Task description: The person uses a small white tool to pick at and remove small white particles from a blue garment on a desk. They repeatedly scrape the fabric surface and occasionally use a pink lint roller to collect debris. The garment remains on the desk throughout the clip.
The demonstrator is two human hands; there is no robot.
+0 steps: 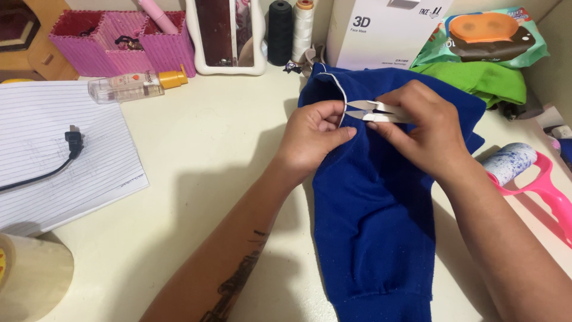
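A blue garment (372, 226) of knit fabric lies flat on the cream worktop (196, 155), with one edge trimmed by thin white piping (339, 89). The left hand (313, 137) is closed on this edge: thumb and fingers pinch the fabric just beside the piping and lift it a little. The right hand (426, 128) is closed around small white thread snips (378, 111), and their short metal blades point to the left, very near the pinched fold; I cannot tell if the blades touch the cloth.

The garment looks soft, light and limp, so it would fold and slide easily, and I think it is best held near the seam, where the piping makes it a little firmer. The snips are small, stiff and sharp at the tip.

Near the right forearm lies a pink lint roller (530, 173). At the left are a lined notebook (59, 149) and a small clear bottle (128, 85) with an orange cap. At the back stand a black thread spool (279, 33) and a white one (303, 27).
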